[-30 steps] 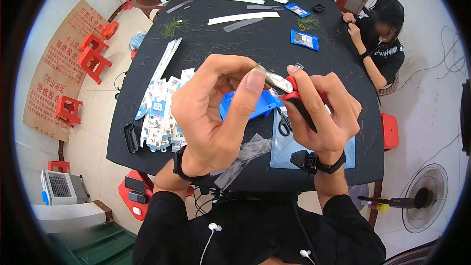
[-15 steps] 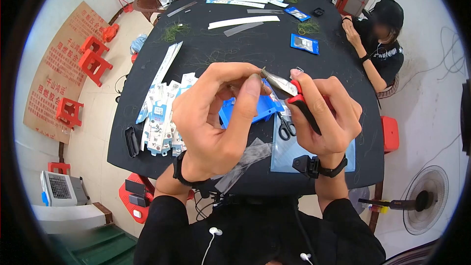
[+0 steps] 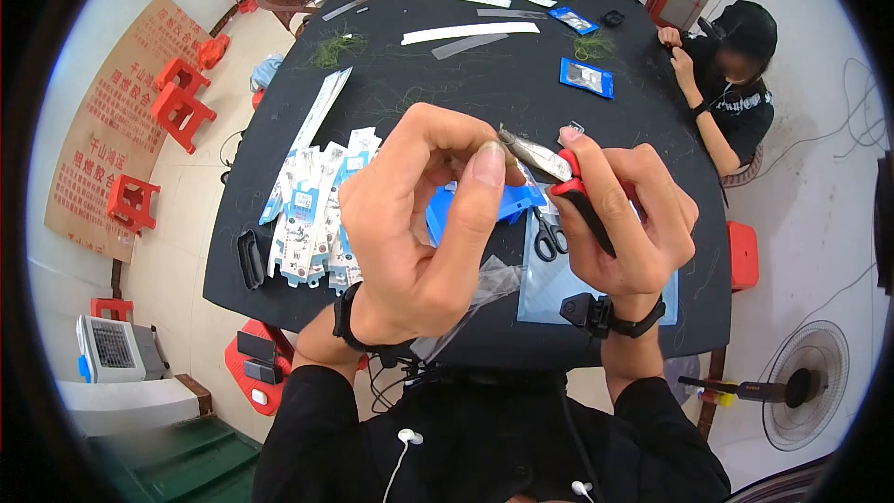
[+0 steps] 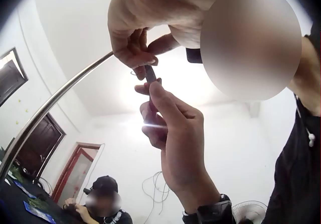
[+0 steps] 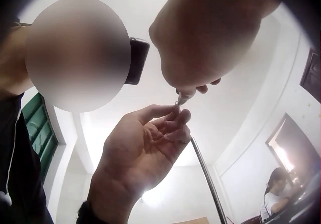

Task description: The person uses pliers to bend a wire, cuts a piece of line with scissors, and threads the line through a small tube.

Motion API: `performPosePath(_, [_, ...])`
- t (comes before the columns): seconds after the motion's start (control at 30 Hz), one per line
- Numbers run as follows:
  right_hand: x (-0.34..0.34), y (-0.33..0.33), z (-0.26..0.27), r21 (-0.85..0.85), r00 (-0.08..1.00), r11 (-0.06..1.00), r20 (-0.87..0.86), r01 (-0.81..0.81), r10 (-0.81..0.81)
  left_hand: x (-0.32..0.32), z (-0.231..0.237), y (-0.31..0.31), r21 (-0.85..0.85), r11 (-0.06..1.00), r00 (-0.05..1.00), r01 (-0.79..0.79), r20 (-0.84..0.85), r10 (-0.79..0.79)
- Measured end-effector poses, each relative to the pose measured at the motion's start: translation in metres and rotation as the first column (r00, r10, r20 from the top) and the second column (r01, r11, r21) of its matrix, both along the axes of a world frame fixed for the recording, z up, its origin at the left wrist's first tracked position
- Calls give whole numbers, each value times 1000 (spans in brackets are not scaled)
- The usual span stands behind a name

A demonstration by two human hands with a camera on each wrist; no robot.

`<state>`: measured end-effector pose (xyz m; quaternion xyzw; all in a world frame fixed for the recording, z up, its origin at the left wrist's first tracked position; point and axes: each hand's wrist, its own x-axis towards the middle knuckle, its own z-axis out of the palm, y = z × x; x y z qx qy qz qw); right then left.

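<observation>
Black top point(image 3: 466, 442) with black sleeves point(image 3: 312, 410), black wrist straps point(image 3: 345, 317), white corded earbuds point(image 3: 408, 435)

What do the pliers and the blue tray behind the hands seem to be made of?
Pliers: silvery jaws, smooth metal, probably steel from their shine; red-and-black grips, plastic or rubber by their solid colour. Blue tray: likely hard plastic with a slight sheen, judging by its even colour and crisp edges.
</observation>
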<state>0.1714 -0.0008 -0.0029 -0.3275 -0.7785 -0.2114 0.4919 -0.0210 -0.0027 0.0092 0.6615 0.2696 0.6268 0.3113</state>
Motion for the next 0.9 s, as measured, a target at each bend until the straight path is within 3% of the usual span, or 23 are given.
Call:
performPosePath(0.13, [-1,-1,0,16,1000,1000,3,-16,16,-3,1,-1,-51,998,999,38,16,-37])
performPosePath(0.3, [-2,-2,-1,11,1000,1000,3,-9,9,0,1,0,0,999,998,-50,-36,50])
performPosePath(0.63, [-2,-1,0,-8,999,999,-11,-36,35,-2,-1,1,20,998,996,-60,-65,61])
performPosePath(0.9, [-3,2,0,-13,997,997,-23,-70,70,-4,0,1,-106,994,999,37,-36,-41])
